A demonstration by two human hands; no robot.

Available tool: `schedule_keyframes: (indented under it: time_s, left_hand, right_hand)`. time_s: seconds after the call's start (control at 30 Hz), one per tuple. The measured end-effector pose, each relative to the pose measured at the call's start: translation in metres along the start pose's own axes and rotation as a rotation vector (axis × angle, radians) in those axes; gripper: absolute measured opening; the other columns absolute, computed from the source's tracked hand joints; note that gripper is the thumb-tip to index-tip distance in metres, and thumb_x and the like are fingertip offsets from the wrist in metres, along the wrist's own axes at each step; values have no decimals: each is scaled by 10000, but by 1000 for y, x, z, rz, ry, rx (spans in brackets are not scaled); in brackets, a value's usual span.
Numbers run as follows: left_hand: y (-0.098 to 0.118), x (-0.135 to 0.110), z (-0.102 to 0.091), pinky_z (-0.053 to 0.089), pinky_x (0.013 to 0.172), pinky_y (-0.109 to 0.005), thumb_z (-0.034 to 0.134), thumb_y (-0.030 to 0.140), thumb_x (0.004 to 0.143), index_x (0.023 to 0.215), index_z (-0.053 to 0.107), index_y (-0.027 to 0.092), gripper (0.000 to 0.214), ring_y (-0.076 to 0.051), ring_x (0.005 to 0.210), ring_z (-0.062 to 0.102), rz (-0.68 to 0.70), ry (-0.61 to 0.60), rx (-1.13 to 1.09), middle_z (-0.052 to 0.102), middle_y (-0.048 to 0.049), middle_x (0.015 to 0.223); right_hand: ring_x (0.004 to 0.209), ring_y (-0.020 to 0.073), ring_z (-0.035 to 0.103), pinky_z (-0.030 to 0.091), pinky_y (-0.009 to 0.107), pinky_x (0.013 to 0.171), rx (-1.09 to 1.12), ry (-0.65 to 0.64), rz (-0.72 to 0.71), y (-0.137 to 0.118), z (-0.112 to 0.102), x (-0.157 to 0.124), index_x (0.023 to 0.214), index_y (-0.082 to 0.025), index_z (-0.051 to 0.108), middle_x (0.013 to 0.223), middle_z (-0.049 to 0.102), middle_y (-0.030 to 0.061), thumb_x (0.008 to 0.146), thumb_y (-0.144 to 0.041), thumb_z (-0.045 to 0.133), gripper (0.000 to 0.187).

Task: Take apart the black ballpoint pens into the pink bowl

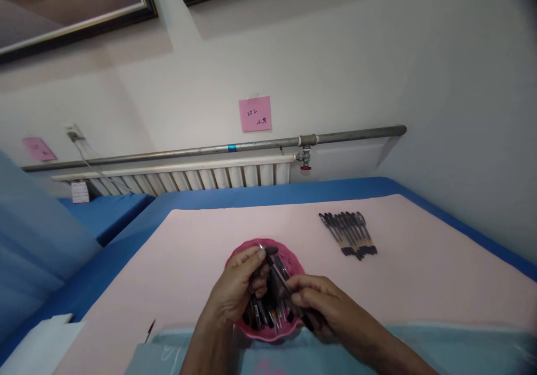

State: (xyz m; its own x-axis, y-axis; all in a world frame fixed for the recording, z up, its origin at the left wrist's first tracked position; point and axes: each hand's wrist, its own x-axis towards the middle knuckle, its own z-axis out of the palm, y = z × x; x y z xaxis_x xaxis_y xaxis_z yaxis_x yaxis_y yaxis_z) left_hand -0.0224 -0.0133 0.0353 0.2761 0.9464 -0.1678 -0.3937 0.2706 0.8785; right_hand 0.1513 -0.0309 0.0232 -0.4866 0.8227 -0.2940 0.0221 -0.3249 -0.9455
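Observation:
A pink bowl (247, 250) full of several black pens sits on the pale pink table cover near me. Over it my left hand (237, 291) pinches the upper end of a black pen (279, 274), fingers closed around the tip or cap. My right hand (319, 302) grips the lower part of that same pen, fingers curled. The pen slants from upper left to lower right between both hands. A neat row of several black pens (349, 234) lies on the cover to the right, beyond my right hand.
The pink cover (188, 252) lies on a blue table (268, 193) against a white wall with a radiator (188, 179) and pipe. A light blue cloth (419, 347) runs along the near edge. White foam (37, 347) sits at lower left.

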Motion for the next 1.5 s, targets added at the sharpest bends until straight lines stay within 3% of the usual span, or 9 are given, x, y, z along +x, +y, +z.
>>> schedule_keyframes:
  time_s: [0.37,0.43,0.53,0.6,0.8,0.97,1.17,1.33,1.5]
  left_hand:
    - [-4,2,2,201,387,-164,708,319,720,656,495,153,278,-16,393,263,140,111,-75,345,92,497]
    - [-3,1,3,212,388,-164,705,325,721,654,492,154,281,-18,394,269,148,108,-82,346,93,494]
    - [-2,1,4,221,389,-164,709,334,714,661,499,152,283,-19,395,278,150,100,-93,362,91,500]
    - [-1,0,4,219,389,-163,716,336,706,658,498,151,289,-17,397,279,143,100,-87,368,90,503]
    - [-2,0,4,219,390,-165,712,341,709,654,502,153,287,-19,396,280,147,103,-64,370,89,500]
    - [0,0,4,218,389,-166,728,347,687,664,518,148,290,-16,392,278,135,113,-52,367,91,500]
    - [0,-1,3,217,389,-164,725,352,694,665,517,149,293,-17,399,279,132,118,-60,367,89,504]
    - [0,-2,4,218,389,-167,729,360,685,655,521,149,298,-19,396,279,122,114,-41,365,89,498]
    - [-1,-3,8,211,385,-171,742,387,655,657,550,141,312,-22,388,271,115,113,19,335,97,464]
  right_hand:
    - [350,26,260,152,184,376,88,-60,9,-3,3,-3,706,-193,497,457,425,-103,611,-241,640,178]
    - [379,35,330,209,185,395,118,-59,-15,-4,6,-5,740,-188,503,516,495,-79,629,-248,657,200]
    - [500,87,499,323,211,474,218,-161,-51,-5,10,-7,790,-163,542,648,596,2,751,-376,584,221]
    - [523,109,529,348,228,500,276,-213,-49,-3,12,-6,762,-155,546,640,607,25,794,-426,529,274]
    - [478,74,489,308,191,467,330,-62,-36,0,15,-5,746,-176,510,565,583,-26,664,-275,685,217]
    - [500,109,549,348,224,470,390,-145,-8,1,14,-3,800,-153,560,657,630,35,756,-451,574,302]
    - [512,80,483,334,208,529,403,-31,-53,-1,12,-4,786,-162,560,592,581,-29,633,-256,703,230]
    - [528,88,461,303,218,527,354,-108,-19,-6,14,-7,758,-134,590,635,596,21,710,-392,629,265]
    - [478,60,375,235,199,477,231,-45,21,-1,12,-5,717,-175,539,575,516,-45,629,-262,664,176]
